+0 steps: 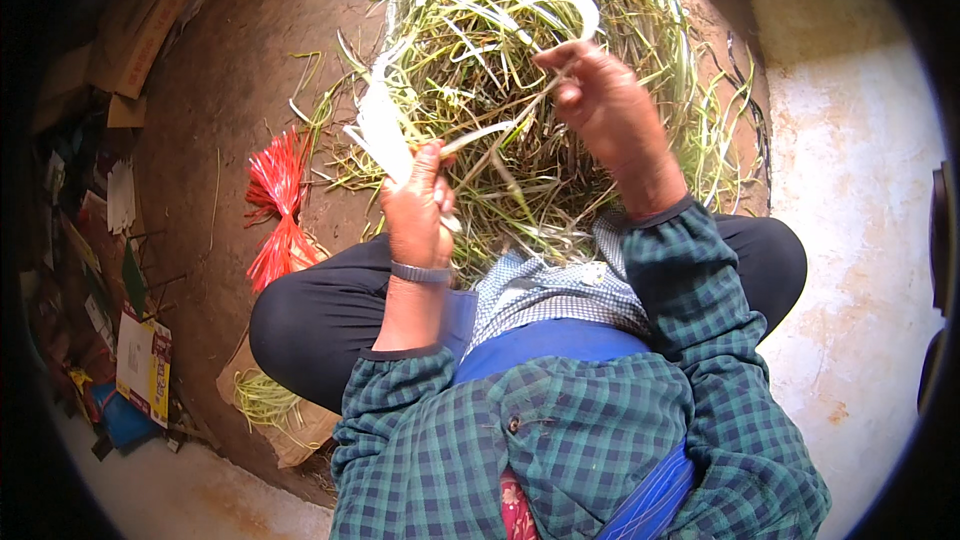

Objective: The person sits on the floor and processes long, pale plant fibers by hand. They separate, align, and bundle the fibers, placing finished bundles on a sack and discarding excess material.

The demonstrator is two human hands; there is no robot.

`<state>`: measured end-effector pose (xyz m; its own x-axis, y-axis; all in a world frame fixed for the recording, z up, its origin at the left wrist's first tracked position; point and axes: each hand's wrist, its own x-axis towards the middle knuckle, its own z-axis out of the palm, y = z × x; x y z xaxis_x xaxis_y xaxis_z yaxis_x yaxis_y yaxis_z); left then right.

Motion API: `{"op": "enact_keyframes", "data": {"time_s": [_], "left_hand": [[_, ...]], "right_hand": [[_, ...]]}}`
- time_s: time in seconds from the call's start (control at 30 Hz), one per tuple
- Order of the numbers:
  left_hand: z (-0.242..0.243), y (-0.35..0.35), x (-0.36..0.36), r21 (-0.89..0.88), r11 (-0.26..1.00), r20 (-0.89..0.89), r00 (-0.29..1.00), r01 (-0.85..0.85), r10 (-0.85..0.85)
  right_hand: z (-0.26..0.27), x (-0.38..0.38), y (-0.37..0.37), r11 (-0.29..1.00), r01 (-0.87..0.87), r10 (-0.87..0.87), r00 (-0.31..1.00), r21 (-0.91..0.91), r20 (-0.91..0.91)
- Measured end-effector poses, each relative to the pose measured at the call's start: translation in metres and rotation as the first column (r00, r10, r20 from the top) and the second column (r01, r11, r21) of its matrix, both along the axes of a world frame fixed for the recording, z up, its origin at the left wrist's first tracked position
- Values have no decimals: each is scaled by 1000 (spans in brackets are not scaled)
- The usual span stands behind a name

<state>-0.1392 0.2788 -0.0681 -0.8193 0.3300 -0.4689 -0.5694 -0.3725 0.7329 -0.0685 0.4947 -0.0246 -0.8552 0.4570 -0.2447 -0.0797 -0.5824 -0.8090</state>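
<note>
My left hand [421,217], with a grey band at the wrist, grips a bundle of pale stalks [386,127]; bright light washes out much of the bundle. Thin strands [517,116] stretch from it up to my right hand [611,120]. The fingertips of that right hand are pinched on them, and the hand is slightly blurred. Below both hands lies a large heap of loose green and yellowish stalks [517,195], reaching up to my lap. A pale curved strip [585,11] arches over the heap just above my right fingers.
On the brown floor [199,187], a red bundle of plastic strips [281,202], tied at its middle, lies left of the heap. A small coil of green strands [266,401] rests on cardboard by my left knee. Boxes and scraps [139,360] line the left side. A pale ledge [847,240] runs along the right.
</note>
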Motion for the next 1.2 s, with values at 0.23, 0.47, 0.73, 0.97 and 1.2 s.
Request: {"op": "enact_keyframes", "data": {"time_s": [0.23, 0.47, 0.73, 0.97, 1.2], "left_hand": [[-13, -16, -20, -69, 989, -65, 990, -133, 129], [6, -18, -20, 48, 999, -12, 1000, -18, 19], [17, -8, -9, 170, 985, 18, 999, 35, -38], [18, 10, 12, -178, 920, -104, 923, 349, -370], [13, 12, 13, -127, 898, -163, 884, 422, -439]], "right_hand": [[33, 44, 78, 937, 338, -347, 927, -86, -138], [47, 60, 84, 889, 365, -315, 926, 277, -210], [44, 23, 35, 886, 91, -106, 994, 454, 8], [22, -29, -15, 955, -208, 192, 977, 214, 94], [2, -57, -33, 942, -201, 180, 979, 270, 100]]}}
